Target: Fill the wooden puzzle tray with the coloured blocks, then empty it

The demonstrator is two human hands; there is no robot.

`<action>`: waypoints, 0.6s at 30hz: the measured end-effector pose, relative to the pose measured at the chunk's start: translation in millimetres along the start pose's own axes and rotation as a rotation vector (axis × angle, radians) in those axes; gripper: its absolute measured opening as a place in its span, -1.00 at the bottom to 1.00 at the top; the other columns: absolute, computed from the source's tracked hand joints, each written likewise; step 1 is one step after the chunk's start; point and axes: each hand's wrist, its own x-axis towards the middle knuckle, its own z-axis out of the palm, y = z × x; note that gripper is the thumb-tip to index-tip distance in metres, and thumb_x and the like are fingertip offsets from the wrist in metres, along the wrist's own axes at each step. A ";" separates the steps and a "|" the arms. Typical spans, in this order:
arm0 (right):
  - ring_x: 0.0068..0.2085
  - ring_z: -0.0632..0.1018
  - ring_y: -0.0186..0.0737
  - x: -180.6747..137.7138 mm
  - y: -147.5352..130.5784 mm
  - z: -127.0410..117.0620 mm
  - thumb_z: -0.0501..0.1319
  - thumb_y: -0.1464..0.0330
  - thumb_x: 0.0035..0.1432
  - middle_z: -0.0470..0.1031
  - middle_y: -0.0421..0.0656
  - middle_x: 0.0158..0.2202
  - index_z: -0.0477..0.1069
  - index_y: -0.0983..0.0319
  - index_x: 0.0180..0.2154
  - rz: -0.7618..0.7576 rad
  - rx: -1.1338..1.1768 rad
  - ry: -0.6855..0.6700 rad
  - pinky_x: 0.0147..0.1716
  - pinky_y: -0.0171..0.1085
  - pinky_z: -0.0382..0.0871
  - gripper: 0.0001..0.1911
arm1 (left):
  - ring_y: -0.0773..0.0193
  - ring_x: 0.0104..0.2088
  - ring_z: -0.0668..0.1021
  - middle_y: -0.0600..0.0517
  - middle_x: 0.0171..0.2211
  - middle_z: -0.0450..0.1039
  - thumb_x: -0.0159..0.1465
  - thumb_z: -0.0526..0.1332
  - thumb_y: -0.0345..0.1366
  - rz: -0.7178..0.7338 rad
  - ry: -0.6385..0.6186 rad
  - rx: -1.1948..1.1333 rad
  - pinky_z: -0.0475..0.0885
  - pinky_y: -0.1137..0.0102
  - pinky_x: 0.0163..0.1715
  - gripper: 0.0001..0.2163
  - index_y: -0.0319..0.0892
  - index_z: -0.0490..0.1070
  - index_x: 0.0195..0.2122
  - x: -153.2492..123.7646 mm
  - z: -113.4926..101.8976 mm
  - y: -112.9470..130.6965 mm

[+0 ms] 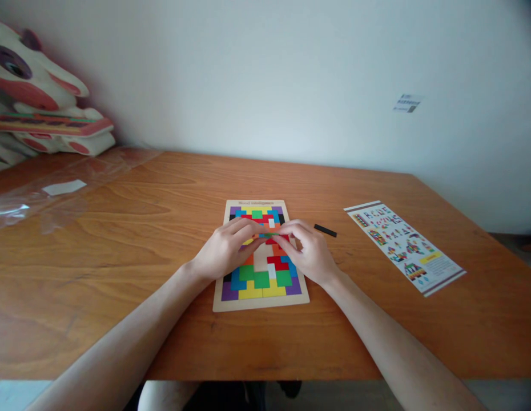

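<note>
A wooden block puzzle board [261, 307] lies flat on the table, filled with coloured pieces, with bare wood showing near its middle. My left hand [226, 248] reaches over its left side and my right hand [309, 249] over its right side. Their fingertips meet above the middle of the board, both pinching a small green puzzle piece [270, 234]. Much of that piece is hidden by the fingers, so its full shape does not show. Just right of my right hand, a straight black puzzle piece [325, 230] rests on the wood.
A printed pattern sheet [405, 248] lies on the table [163, 331] at the right. Clear plastic wrapping [98, 171] with a white label spreads across the far left. Behind it stands an animal-shaped toy keyboard [55, 125]. The white wall [265, 85] borders the table's back edge.
</note>
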 end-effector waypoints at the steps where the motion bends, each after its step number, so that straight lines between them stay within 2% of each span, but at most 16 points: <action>1: -0.22 0.59 -0.16 0.5 0.8 -1.1 0.23 0.30 0.29 0.58 -0.12 -0.25 0.48 0.14 -0.24 0.043 0.015 0.022 -0.19 -0.14 0.50 -0.92 | 0.24 -0.22 0.59 -0.04 -0.23 0.57 0.36 0.22 -0.30 -0.007 -0.007 0.005 0.53 0.33 -0.18 -0.88 -0.19 0.45 -0.13 0.4 0.1 1.1; 4: -0.33 0.59 -0.20 1.4 5.3 -3.3 0.24 0.26 0.27 0.61 -0.13 -0.31 0.50 0.17 -0.24 0.179 0.077 0.073 -0.30 -0.18 0.49 -0.87 | 0.21 -0.22 0.57 -0.02 -0.27 0.55 0.35 0.24 -0.26 -0.047 -0.085 -0.019 0.52 0.30 -0.18 -0.88 -0.19 0.44 -0.17 0.5 2.1 4.9; 6: -0.34 0.59 -0.20 1.0 8.3 -3.2 0.26 0.22 0.24 0.62 -0.14 -0.32 0.52 0.18 -0.26 0.235 0.142 0.057 -0.32 -0.20 0.49 -0.83 | 0.23 -0.24 0.57 -0.02 -0.27 0.54 0.33 0.26 -0.22 -0.131 -0.117 -0.068 0.52 0.31 -0.20 -0.83 -0.19 0.44 -0.13 -0.3 4.9 7.2; 9: -0.32 0.59 -0.21 -0.4 9.6 -0.9 0.31 0.17 0.20 0.63 -0.15 -0.31 0.54 0.17 -0.26 0.276 0.248 0.007 -0.32 -0.21 0.50 -0.79 | 0.31 -0.31 0.56 0.00 -0.25 0.54 0.30 0.30 -0.21 -0.289 -0.093 -0.173 0.52 0.39 -0.28 -0.75 -0.18 0.43 -0.05 -1.3 8.9 9.5; 11: -0.33 0.59 -0.22 -1.3 8.1 1.1 0.31 0.16 0.19 0.62 -0.15 -0.32 0.54 0.17 -0.27 0.282 0.290 -0.016 -0.33 -0.21 0.49 -0.78 | 0.35 -0.34 0.56 0.03 -0.28 0.55 0.31 0.30 -0.22 -0.354 -0.045 -0.237 0.50 0.44 -0.32 -0.79 -0.16 0.43 -0.08 -1.2 10.0 10.0; 15: -0.35 0.59 -0.23 -1.6 3.8 3.6 0.31 0.16 0.19 0.63 -0.15 -0.32 0.55 0.18 -0.28 0.289 0.345 -0.045 -0.35 -0.22 0.49 -0.78 | 0.38 -0.41 0.53 0.08 -0.36 0.53 0.30 0.30 -0.17 -0.398 0.042 -0.249 0.45 0.47 -0.40 -0.74 -0.16 0.42 -0.07 0.8 7.9 8.4; 18: -0.35 0.59 -0.22 -1.3 1.7 2.1 0.30 0.15 0.20 0.63 -0.15 -0.31 0.55 0.17 -0.26 0.305 0.333 -0.065 -0.35 -0.22 0.49 -0.78 | 0.38 -0.44 0.48 0.07 -0.39 0.52 0.34 0.25 -0.17 -0.364 -0.019 -0.186 0.40 0.47 -0.45 -0.83 -0.15 0.49 -0.18 2.7 4.2 6.1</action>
